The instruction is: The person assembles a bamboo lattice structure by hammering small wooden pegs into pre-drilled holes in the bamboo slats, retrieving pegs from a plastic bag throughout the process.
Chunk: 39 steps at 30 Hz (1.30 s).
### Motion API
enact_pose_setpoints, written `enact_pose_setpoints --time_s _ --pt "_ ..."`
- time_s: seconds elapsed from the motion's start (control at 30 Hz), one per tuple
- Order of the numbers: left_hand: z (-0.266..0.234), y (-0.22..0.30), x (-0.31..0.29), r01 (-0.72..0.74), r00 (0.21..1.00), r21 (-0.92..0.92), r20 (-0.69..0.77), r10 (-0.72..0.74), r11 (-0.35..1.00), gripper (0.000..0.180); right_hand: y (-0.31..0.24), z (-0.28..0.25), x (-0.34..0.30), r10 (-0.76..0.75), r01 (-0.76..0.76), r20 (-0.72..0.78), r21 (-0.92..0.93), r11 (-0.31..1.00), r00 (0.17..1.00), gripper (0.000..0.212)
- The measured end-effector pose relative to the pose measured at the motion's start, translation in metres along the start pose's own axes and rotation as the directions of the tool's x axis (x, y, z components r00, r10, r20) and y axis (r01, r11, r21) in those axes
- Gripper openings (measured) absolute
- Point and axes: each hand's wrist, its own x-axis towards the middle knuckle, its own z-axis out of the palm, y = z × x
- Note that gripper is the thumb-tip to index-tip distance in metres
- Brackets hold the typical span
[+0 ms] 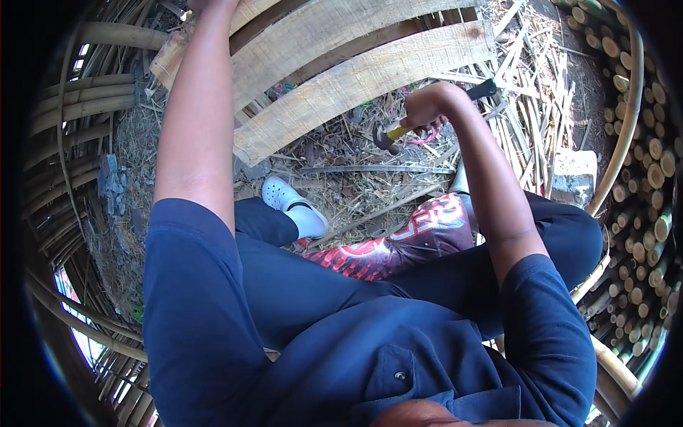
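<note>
My right hand [429, 110] is closed around the yellow and black handle of a hammer [386, 139]. The hammer's dark head hangs down to the left of my fist, and the black end of the handle sticks out to the right. Just beyond are pale wooden slats [370, 85], set side by side with gaps between them. My left arm stretches to the top edge, where my left hand [205, 4] is near the far left slat; its fingers are cut off by the frame. A pink loop [429, 138] shows just under my right hand.
A long flat grey strip [377, 169] lies on the straw-strewn ground before my feet. Split bamboo strips [526, 121] are scattered at right, near a pale block [575, 174]. Cut bamboo poles [651, 174] are stacked far right; a bamboo lattice [78, 107] stands left. Red patterned cloth [370, 257] covers my lap's front.
</note>
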Motion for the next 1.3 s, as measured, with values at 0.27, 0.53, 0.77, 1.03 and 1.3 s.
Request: enact_pose_setpoints --time_s 0.27,0.53,0.77,1.03,1.3 --pt "0.004 0.005 0.003 0.015 1.0 0.026 -0.003 -0.015 1.0 0.043 0.09 0.129 0.153 0.134 -0.027 -0.608 0.181 0.983 0.783 0.029" --pt "0.008 -0.006 0.003 0.067 0.997 0.115 -0.051 -0.062 0.991 0.043 0.056 0.137 0.165 0.229 -0.169 -0.784 0.159 0.973 0.577 0.067" --pt "0.015 0.008 0.008 0.078 0.996 0.075 -0.035 -0.076 0.994 0.046 0.023 0.132 0.206 -0.065 0.073 -0.795 -0.027 0.997 0.602 0.07" --pt "0.014 0.01 0.017 0.083 0.996 0.154 -0.026 -0.08 0.985 0.054 0.005 0.172 0.209 -0.077 0.271 -0.852 0.078 0.959 0.518 0.032" --pt "0.026 -0.002 0.023 0.068 0.995 0.155 -0.081 -0.056 0.986 0.05 0.02 0.172 0.206 0.124 0.09 -0.965 0.148 0.985 0.231 0.02"
